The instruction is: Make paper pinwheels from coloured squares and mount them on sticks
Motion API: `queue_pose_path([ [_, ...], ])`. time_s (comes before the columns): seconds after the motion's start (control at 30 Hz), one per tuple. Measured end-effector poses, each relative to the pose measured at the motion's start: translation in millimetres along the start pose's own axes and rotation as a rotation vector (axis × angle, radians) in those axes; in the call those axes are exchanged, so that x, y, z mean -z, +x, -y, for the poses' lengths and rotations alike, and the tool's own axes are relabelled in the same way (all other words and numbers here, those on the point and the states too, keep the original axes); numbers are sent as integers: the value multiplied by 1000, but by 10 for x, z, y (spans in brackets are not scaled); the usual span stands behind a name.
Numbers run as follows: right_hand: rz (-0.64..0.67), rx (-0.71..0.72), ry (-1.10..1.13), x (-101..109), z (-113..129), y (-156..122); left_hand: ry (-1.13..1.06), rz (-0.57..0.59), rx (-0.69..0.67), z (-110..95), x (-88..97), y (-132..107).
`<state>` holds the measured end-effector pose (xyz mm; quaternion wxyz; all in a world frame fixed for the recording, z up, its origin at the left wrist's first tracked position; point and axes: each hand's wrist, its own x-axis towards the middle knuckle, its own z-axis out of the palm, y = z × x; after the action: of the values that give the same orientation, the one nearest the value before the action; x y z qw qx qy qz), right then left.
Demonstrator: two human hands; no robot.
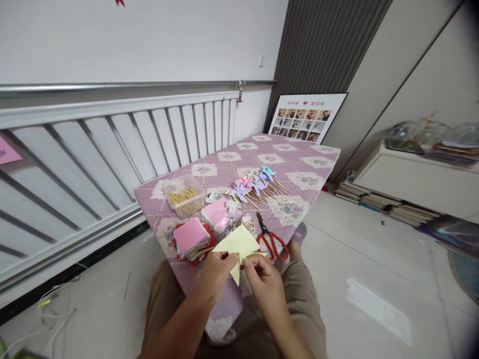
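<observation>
Two hands meet closest in, just short of the red-handled scissors [274, 240]. The left hand [217, 271] and right hand [264, 279] each pinch one yellow paper sheet [239, 243] between curled thumb and fingertips, nearly closed on its lower folds. The sheet hangs left of the scissors, touching neither them nor the table [299, 164]. Left of the scissors lie two stacks of coloured paper [190, 238]. Beyond those sits one clear box of sticks [184, 195]. Behind the scissors lies a cluster of pinwheels [254, 182], too overlapped to count.
</observation>
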<state>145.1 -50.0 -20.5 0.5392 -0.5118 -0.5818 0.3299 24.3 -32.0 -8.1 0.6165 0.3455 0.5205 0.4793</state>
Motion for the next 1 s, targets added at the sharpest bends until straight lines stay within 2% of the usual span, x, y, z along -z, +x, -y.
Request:
queue_pose_path([
  [0.1, -6, -13, -4, 4, -10, -1, 14, 17, -27, -14, -26, -25],
  [0.33, -16, -30, 0, 10, -48, 0, 76, -46, 24, -61, -59, -74],
  [0.6, -14, -23, -8, 15, -36, -6, 136, -64, 11, -71, -83, -89],
  [0.8, -5, -11, -25, 2, -49, -5, 150, -55, -78, -23, -59, -61],
  [1.0, 7, -9, -16, -12, -56, -9, 137, -26, -116, -62, -61, -65],
])
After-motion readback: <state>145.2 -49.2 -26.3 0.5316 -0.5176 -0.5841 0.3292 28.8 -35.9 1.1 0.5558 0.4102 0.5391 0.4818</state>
